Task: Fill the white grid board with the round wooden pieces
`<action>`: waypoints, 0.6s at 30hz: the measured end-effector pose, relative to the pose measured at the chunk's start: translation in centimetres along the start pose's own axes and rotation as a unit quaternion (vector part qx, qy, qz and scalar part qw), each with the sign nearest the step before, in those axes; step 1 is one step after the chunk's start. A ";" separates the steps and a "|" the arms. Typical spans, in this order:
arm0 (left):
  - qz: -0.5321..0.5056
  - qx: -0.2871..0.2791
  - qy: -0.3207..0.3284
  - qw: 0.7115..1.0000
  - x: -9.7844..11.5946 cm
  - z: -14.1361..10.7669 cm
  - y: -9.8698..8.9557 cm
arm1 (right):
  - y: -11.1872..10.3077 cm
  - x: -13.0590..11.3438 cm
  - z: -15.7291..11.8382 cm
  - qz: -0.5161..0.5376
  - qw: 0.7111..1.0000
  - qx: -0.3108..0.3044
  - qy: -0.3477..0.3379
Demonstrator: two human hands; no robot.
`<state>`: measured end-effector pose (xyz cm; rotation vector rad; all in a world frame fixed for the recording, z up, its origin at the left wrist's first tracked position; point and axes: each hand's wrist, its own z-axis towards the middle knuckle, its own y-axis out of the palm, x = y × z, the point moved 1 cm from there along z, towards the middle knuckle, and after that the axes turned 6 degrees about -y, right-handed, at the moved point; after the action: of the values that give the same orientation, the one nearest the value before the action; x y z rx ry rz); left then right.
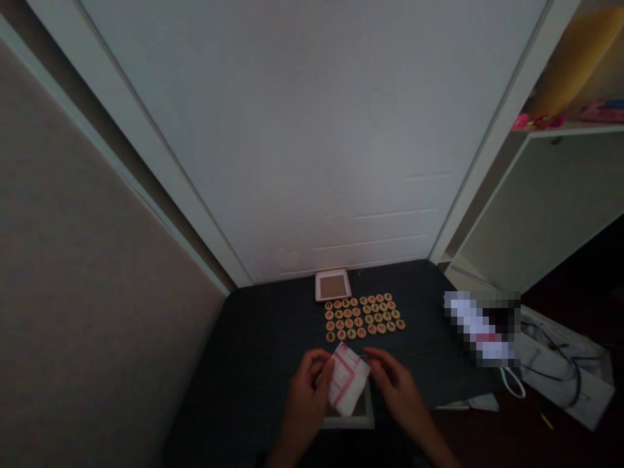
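A folded white sheet with pink lines (349,379) is pinched between the thumb and fingers of my left hand (308,394). My right hand (397,390) is at the sheet's right edge, its fingers apart. Below the sheet lies an open box part with a pale rim (348,423), partly covered by the sheet and my hands. Beyond my hands, several round wooden pieces with red or black characters (361,322) lie in rows on the dark table (253,357). Behind them is a shallow box part with a white inside and a brown centre (333,286).
A white panel (316,130) with embossed hearts stands behind the table. At the table's right edge is a pixelated object (480,330) with a white strap. Cables and pale papers (565,364) lie farther right, below a shelf (575,130). A wall (88,273) rises at the left.
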<state>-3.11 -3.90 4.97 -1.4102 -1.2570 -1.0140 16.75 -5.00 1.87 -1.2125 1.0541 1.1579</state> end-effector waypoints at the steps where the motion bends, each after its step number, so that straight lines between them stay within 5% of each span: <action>1: 0.010 -0.009 0.002 1.000 -0.1 0.2 0.2 | 0.1 -0.2 0.2 0.027 0.999 -0.020 0.014; 4: 0.034 -0.042 0.001 0.999 -0.2 0.6 0.5 | 0.5 -0.4 0.9 0.047 0.997 -0.053 0.027; 9: -0.006 -0.114 -0.045 0.992 -0.6 0.8 0.2 | 0.7 0.4 1.0 0.069 0.997 -0.019 0.041; 18: 0.062 -0.084 -0.012 0.994 -2.0 1.0 0.2 | 1.1 -0.2 0.8 0.084 0.992 -0.076 0.061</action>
<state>-3.19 -3.34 2.80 -1.6137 -1.1054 -1.0395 15.62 -4.21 2.00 -1.3468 1.1968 1.3269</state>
